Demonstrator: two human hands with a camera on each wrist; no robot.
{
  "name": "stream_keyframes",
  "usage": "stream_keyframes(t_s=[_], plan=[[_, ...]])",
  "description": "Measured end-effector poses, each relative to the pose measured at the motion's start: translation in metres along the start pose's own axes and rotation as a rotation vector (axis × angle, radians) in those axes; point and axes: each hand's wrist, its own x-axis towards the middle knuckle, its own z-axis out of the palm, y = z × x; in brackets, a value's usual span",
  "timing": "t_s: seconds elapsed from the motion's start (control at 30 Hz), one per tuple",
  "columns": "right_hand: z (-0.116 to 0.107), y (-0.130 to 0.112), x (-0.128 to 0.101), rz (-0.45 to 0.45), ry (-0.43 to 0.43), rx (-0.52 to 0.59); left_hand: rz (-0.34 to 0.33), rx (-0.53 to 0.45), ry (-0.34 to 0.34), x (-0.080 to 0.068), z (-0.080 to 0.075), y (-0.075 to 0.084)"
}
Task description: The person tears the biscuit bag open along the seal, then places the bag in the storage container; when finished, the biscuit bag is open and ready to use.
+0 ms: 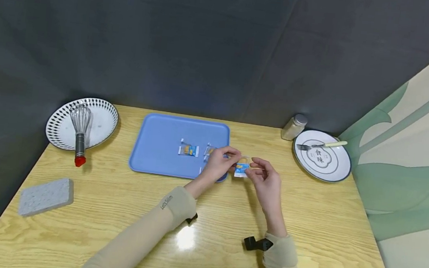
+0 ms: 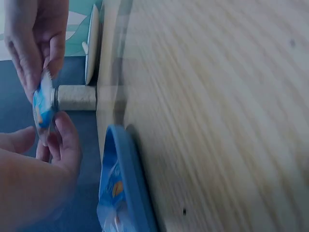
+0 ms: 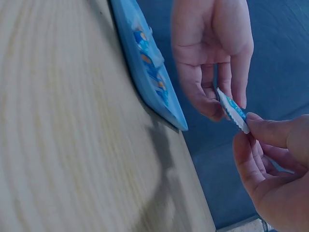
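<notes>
A small snack packet (image 1: 241, 170), blue and white with a clear part showing something yellow-orange, is held up between both hands just past the tray's right edge. My left hand (image 1: 216, 163) pinches its left side between thumb and fingers. On the opposite side, the thumb and fingers of my right hand (image 1: 267, 185) pinch the packet's edge, seen nearly edge-on in the right wrist view. The blue tray (image 1: 163, 146) carries similar packets (image 1: 188, 150), some partly hidden behind my left hand and forearm.
At the left, a whisk (image 1: 80, 132) lies across a patterned plate (image 1: 103, 117), with a grey block (image 1: 46, 196) nearer me. A lidded jar (image 1: 294, 128) stands at the back right, beside a white plate (image 1: 337, 163) bearing a fork (image 1: 331, 143). A dark curtain borders the table's back.
</notes>
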Motion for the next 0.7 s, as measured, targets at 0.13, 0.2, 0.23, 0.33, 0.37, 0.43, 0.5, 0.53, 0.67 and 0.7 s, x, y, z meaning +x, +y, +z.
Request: stream_keyframes(t_s=[0.13, 0.2, 0.23, 0.33, 0.37, 0.43, 0.5, 0.53, 0.67, 0.7], plan=[[0.005, -0.002, -0.004, -0.004, -0.029, -0.031, -0.022, -0.009, -0.046, -0.002, -0.011, 0.004], [0.007, -0.003, -0.006, -0.004, -0.032, -0.021, -0.031, -0.009, -0.07, -0.002, -0.015, 0.005], [0.008, -0.004, -0.006, -0.005, -0.031, -0.009, -0.034, -0.008, -0.081, -0.002, -0.017, 0.006], [0.012, -0.004, -0.006, -0.005, -0.013, 0.03, -0.025, 0.009, -0.111, -0.002, -0.022, 0.007], [0.013, -0.004, -0.005, -0.006, -0.007, 0.04, -0.02, 0.02, -0.121, -0.002, -0.023, 0.007], [0.015, -0.004, -0.005, -0.008, 0.002, 0.041, -0.009, 0.045, -0.142, -0.002, -0.025, 0.007], [0.017, -0.004, -0.004, -0.009, 0.003, 0.032, 0.005, 0.082, -0.162, -0.003, -0.027, 0.008], [0.018, -0.004, -0.004, -0.009, 0.002, 0.027, 0.011, 0.1, -0.173, -0.003, -0.028, 0.008], [0.02, -0.005, -0.004, 0.004, -0.006, 0.013, 0.022, 0.159, -0.215, -0.005, -0.032, 0.009], [0.021, -0.005, -0.004, 0.007, -0.006, 0.014, 0.024, 0.166, -0.225, -0.005, -0.032, 0.009]])
